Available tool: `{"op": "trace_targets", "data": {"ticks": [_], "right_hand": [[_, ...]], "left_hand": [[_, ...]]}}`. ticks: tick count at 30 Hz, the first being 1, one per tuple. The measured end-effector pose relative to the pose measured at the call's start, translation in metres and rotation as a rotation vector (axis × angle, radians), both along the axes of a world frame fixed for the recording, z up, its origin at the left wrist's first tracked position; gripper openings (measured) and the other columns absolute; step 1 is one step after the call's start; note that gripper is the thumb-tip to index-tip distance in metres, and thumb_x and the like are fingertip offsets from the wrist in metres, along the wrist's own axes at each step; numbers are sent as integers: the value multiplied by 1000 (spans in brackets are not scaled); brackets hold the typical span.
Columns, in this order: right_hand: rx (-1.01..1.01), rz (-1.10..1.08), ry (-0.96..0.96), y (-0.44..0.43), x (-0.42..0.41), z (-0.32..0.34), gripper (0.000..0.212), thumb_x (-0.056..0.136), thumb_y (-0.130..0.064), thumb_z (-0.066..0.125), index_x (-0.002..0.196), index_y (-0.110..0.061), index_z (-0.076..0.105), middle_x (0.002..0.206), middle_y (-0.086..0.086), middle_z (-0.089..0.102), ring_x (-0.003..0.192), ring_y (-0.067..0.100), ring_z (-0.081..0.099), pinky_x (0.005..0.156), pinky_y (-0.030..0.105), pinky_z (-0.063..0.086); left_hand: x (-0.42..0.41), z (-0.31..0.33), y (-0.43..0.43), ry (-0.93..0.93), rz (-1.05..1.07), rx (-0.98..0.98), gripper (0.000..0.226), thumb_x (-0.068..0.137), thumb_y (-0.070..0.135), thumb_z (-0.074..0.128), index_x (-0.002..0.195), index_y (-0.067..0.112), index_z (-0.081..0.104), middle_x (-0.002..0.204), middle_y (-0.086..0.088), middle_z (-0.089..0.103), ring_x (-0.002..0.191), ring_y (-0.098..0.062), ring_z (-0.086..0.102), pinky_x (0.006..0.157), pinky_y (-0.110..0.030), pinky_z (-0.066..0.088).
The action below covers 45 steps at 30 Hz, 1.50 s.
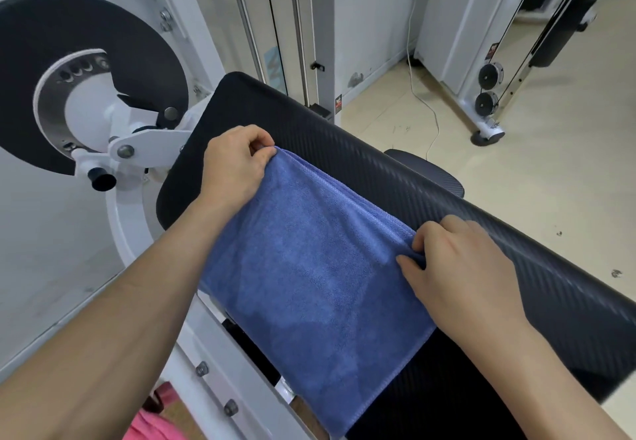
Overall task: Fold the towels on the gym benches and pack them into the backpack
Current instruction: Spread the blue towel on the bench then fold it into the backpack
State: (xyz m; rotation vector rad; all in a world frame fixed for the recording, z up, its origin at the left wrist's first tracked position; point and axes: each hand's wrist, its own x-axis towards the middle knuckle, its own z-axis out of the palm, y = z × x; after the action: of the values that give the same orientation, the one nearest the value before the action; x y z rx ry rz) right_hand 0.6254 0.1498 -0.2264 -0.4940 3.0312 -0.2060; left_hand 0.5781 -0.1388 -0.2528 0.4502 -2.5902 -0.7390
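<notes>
A blue towel [309, 281] lies folded double over the black padded gym bench [413, 178], its stitched edges stacked along the far side. My left hand [234, 167] pinches the far left corner of the towel. My right hand [457, 267] pinches the far right corner, fingers curled on the fabric. The near edge of the towel hangs over the bench's front side. No backpack is in view.
A white machine frame with a black round disc [86, 71] stands at the left. Another white cable machine with pulleys [488, 95] stands at the back right on the beige floor, with a white cable [430, 109] trailing. Something pink [155, 429] shows at the bottom.
</notes>
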Motion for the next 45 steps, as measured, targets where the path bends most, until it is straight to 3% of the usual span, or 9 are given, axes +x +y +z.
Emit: {"op": "trace_targets", "data": {"ticks": [9, 17, 21, 27, 31, 35, 39, 43, 45], "right_hand": [[-77, -30, -62, -2, -3, 12, 14, 91, -29, 49, 83, -18, 46, 72, -5, 54, 69, 19, 54, 59, 34, 47], [-157, -50, 23, 11, -3, 7, 19, 88, -39, 62, 100, -25, 56, 87, -8, 51, 86, 18, 50, 58, 32, 41], [7, 26, -26, 10, 6, 5, 31, 86, -40, 64, 106, -23, 49, 91, -6, 47, 84, 17, 44, 54, 30, 36], [50, 70, -68, 6, -1, 7, 13, 89, -31, 53, 80, -22, 49, 77, -7, 49, 74, 17, 50, 50, 28, 28], [-140, 12, 15, 7, -17, 17, 12, 83, -21, 55, 75, -19, 47, 74, -3, 49, 72, 25, 47, 56, 35, 38], [-252, -47, 251, -3, -78, 30, 9, 83, -7, 54, 82, -15, 50, 77, 7, 57, 73, 35, 47, 59, 37, 37], [-317, -32, 343, -17, -116, 41, 9, 82, -7, 56, 87, -14, 58, 84, 9, 61, 76, 29, 43, 63, 36, 33], [-515, 163, 373, -7, -70, 54, 11, 78, -5, 65, 82, -13, 59, 80, -1, 55, 77, 17, 39, 62, 28, 24], [-530, 248, 315, -1, -25, 42, 17, 73, -1, 66, 78, -14, 58, 78, -3, 52, 74, 18, 40, 62, 30, 29]], "left_hand": [[-5, -1, 4, -26, -58, -35, 21, 89, 15, 65, 107, 20, 74, 98, 2, 67, 92, -12, 60, 89, -24, 46], [-8, 8, -6, -182, -158, -84, 10, 82, 16, 72, 89, 23, 70, 99, 7, 59, 86, -10, 55, 78, -22, 42], [-9, 9, -5, -184, -181, -106, 10, 82, 17, 70, 83, 26, 65, 89, 7, 61, 79, -11, 55, 78, -30, 48], [-7, 8, -8, -157, -198, -78, 18, 88, 7, 62, 93, 22, 71, 94, 5, 60, 80, -6, 53, 76, -16, 39], [-9, 11, -12, -31, -95, -53, 18, 87, 4, 61, 89, 18, 71, 95, 4, 61, 86, -9, 54, 80, -20, 43], [-18, 18, -18, 116, 54, 64, 19, 88, 8, 57, 93, 21, 71, 90, 9, 67, 86, -14, 63, 85, -29, 51], [-23, 32, -23, 254, 170, 399, 23, 83, 11, 59, 81, 31, 68, 76, 8, 69, 69, -17, 69, 75, -43, 59], [20, 38, -19, 409, 218, 599, 22, 74, 6, 57, 78, 24, 68, 75, 6, 67, 73, -17, 64, 77, -36, 58], [57, 22, -14, 452, 229, 840, 24, 74, 0, 53, 78, 18, 67, 74, 3, 65, 73, -16, 61, 70, -28, 54]]}}
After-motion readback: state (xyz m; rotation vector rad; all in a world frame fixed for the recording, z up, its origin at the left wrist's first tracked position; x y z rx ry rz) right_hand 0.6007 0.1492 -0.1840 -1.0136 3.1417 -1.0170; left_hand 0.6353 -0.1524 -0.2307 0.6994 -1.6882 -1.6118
